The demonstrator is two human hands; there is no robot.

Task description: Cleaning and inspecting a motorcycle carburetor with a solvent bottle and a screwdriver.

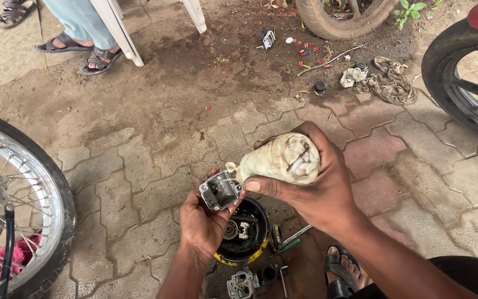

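Soft, even daylight (overcast, it seems), faint shadows, sharp focus, slight wide-angle stretch at edges.

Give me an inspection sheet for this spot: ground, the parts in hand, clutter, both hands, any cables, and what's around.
Surface: dirty interlocking paving blocks, oil-stained patch farther off.
Job's things: small metal carburetor part in left hand; grimy squeeze bottle tipped toward it in right hand, nozzle at the part.
Clutter: black bowl with small parts, screwdriver, second carburetor piece, rag, small red bits.
Hands: left hand grip closed on part; right hand wrapped round bottle.
Cables: nothing seen.
Surroundings: spoked wheel at left, black tyre at right, white chair legs, a person's sandalled feet.
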